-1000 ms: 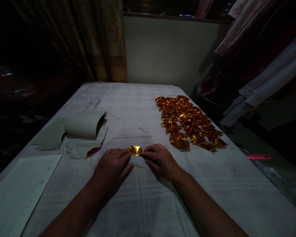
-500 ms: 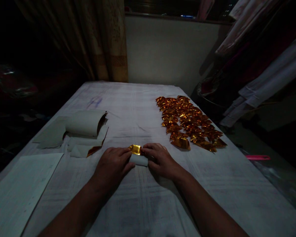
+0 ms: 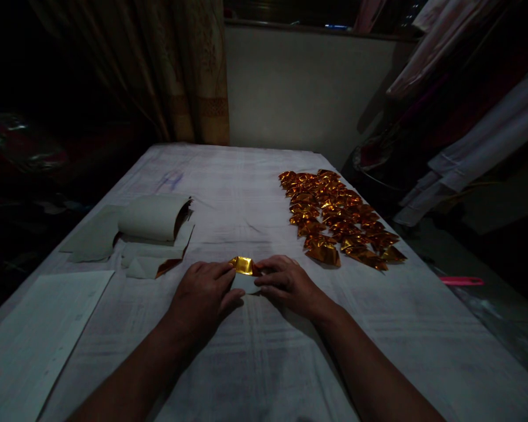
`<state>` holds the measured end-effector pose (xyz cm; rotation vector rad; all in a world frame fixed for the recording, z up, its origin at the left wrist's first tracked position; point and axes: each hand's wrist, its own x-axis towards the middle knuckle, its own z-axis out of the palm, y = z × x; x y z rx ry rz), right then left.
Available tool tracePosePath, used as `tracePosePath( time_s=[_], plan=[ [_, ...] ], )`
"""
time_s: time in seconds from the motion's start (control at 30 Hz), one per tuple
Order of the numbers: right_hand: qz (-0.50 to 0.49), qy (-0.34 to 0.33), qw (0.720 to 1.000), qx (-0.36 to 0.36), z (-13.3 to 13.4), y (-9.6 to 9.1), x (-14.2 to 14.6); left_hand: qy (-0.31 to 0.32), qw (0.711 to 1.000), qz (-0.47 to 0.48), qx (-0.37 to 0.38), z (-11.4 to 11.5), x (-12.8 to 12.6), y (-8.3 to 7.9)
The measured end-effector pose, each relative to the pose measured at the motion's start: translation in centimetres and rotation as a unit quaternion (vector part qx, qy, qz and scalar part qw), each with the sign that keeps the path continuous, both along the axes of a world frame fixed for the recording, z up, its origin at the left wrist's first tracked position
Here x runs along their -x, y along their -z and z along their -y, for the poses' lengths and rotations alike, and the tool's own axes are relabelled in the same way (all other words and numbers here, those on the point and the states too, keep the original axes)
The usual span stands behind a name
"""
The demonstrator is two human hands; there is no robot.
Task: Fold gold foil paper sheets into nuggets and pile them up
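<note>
A small piece of gold foil paper (image 3: 242, 265) with a white underside lies on the white cloth-covered table (image 3: 264, 351), partly folded. My left hand (image 3: 202, 298) presses on its left side with fingers bent over it. My right hand (image 3: 286, 284) pinches its right side. Both hands rest on the cloth near the table's front middle. To the right, beyond my right hand, lies a spread of several folded gold foil pieces (image 3: 341, 218) in rows.
A stack of curled white-backed foil sheets (image 3: 152, 225) lies at the left. A large pale sheet (image 3: 35, 334) lies at the front left. A curtain (image 3: 189, 70) and a wall stand behind. Hanging clothes (image 3: 466, 117) are at the right, and a pink object (image 3: 462, 281) lies beyond the table's right edge.
The fingers of both hands have shifted slightly on the gold foil piece, working its fold. The white underside shows a little differently. Nothing else has moved.
</note>
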<state>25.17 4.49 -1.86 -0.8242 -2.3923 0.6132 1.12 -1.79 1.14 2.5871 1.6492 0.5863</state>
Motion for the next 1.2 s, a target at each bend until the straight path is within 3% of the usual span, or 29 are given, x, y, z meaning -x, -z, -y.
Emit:
tracePosePath(
  time_s=[0.5, 1.0, 1.2],
  plan=[
    [-0.020, 0.091, 0.995, 0.025, 0.4, -0.3, 1.7, -0.036, 0.999, 0.023, -0.016, 0.4, -1.4, 0.3],
    [-0.007, 0.146, 0.989, 0.030, 1.0, -0.3, 2.4, -0.096, 0.993, -0.057, -0.034, 0.0, -2.7, 0.9],
    [0.017, 0.130, 0.991, 0.019, 1.1, -0.4, 2.7, -0.097, 0.993, -0.059, -0.042, 0.1, -2.8, 0.7]
  ],
)
